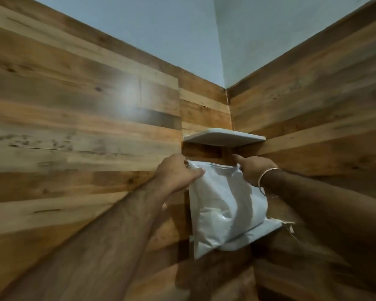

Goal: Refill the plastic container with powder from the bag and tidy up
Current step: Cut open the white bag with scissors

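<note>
A clear plastic bag of white powder (224,205) stands upright in the room's corner, its bottom resting on a white corner shelf (269,230). My left hand (176,172) is closed on the bag's top left corner. My right hand (253,168), with a thin metal bangle on the wrist, holds the bag's top right edge, one finger stretched toward the wall. The plastic container is not in view.
A second white corner shelf (224,136) sits just above the bag's top. Wood-look panelled walls (74,127) meet in the corner, with pale painted wall above. The view is tilted upward.
</note>
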Demonstrator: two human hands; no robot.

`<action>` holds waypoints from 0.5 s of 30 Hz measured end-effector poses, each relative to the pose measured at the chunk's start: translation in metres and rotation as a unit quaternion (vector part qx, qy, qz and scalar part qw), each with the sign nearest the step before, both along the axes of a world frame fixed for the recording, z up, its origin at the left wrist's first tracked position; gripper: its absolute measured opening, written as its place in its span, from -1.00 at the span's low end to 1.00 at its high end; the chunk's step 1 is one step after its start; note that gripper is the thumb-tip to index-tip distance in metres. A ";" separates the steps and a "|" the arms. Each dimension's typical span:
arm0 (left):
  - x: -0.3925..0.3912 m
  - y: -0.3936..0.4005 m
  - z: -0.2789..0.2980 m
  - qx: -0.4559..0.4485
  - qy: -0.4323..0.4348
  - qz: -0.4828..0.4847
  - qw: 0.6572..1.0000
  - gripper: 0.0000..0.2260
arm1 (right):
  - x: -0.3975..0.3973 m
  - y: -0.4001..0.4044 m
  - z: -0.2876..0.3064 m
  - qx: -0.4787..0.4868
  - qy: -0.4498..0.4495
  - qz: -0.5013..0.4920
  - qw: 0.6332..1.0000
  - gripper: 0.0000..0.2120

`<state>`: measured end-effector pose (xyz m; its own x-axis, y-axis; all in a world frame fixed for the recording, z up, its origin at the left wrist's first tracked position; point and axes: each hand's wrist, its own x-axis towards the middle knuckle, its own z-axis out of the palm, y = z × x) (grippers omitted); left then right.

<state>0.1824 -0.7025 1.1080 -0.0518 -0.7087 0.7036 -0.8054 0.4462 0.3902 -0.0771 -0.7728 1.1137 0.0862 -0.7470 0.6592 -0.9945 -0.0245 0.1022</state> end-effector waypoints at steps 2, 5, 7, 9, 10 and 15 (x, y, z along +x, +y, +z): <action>-0.003 -0.021 0.006 0.010 -0.003 -0.016 1.000 -0.61 | -0.003 -0.021 0.012 0.007 0.014 0.016 1.000 -0.60; -0.007 -0.037 0.015 -0.016 -0.010 -0.013 1.000 -0.65 | -0.012 -0.040 0.020 0.008 0.012 0.052 0.999 -0.69; -0.010 -0.043 0.017 -0.032 -0.012 -0.019 0.999 -0.67 | -0.017 -0.048 0.021 0.000 0.003 0.060 0.998 -0.68; -0.013 -0.043 0.018 -0.044 -0.019 -0.020 0.999 -0.70 | -0.017 -0.049 0.021 -0.011 -0.017 0.062 0.998 -0.67; -0.015 -0.042 0.018 -0.054 -0.021 -0.017 0.998 -0.71 | -0.015 -0.050 0.021 -0.020 -0.028 0.061 0.998 -0.66; -0.025 -0.023 0.023 -0.111 -0.013 0.007 0.994 -0.64 | -0.004 -0.027 0.026 -0.084 -0.079 0.038 0.993 -0.69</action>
<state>0.1576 -0.7258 1.1308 -0.0626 -0.5375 0.8410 -0.8206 0.5073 0.2632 -0.0811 -0.7998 1.1398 0.0246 -0.6213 0.7832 -0.9943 -0.0964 -0.0453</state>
